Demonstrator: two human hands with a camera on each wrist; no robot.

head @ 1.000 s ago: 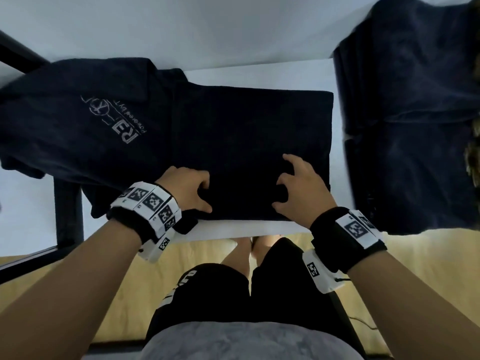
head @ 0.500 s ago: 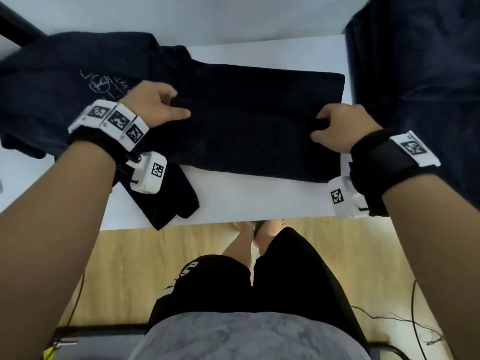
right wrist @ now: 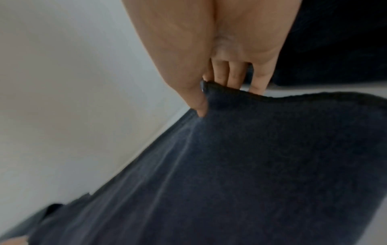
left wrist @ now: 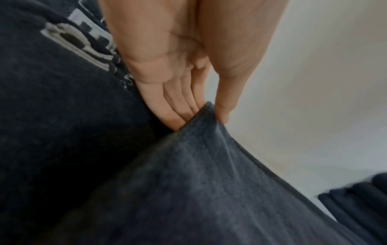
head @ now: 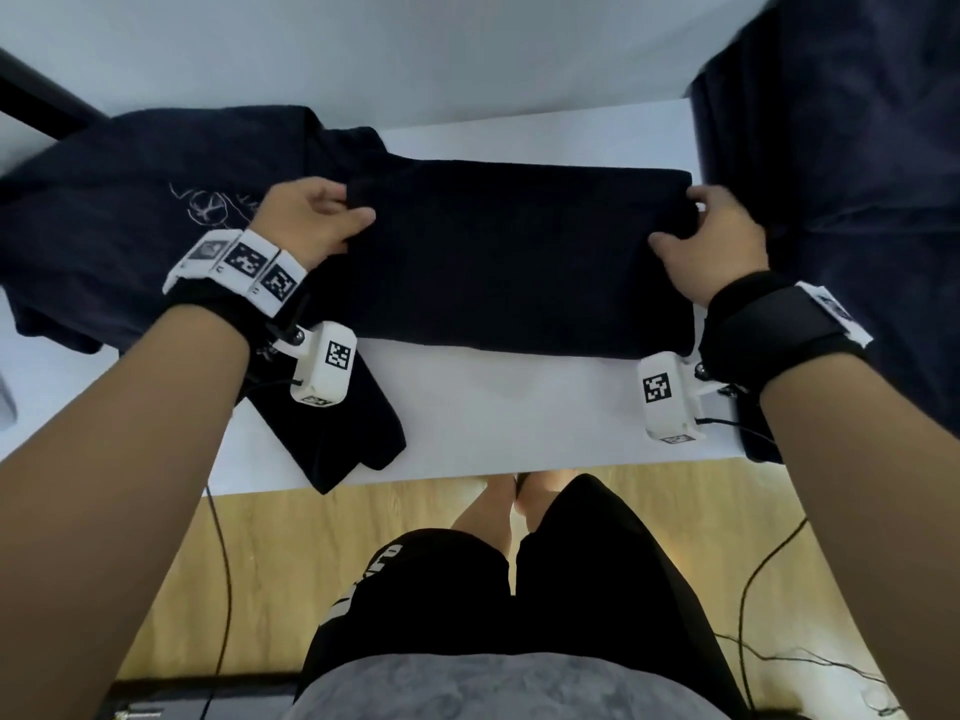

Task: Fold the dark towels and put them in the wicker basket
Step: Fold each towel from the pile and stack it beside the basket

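Terry cloth, dark: folded towel (head: 519,257) lies flat on white table (head: 493,407). Left hand (head: 306,220) pinches far-left corner, thumb against fingers (left wrist: 176,114). Right hand (head: 722,241) pinches far-right corner likewise. Soft, limp, light; likely sags. Hold at corners.

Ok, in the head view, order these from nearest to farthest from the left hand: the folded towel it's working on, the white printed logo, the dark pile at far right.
1. Folded towel: the left hand pinches its left end, in contact.
2. White printed logo: just left of the hand, on the dark cloth lying there.
3. Dark pile: far right, beyond the right hand.
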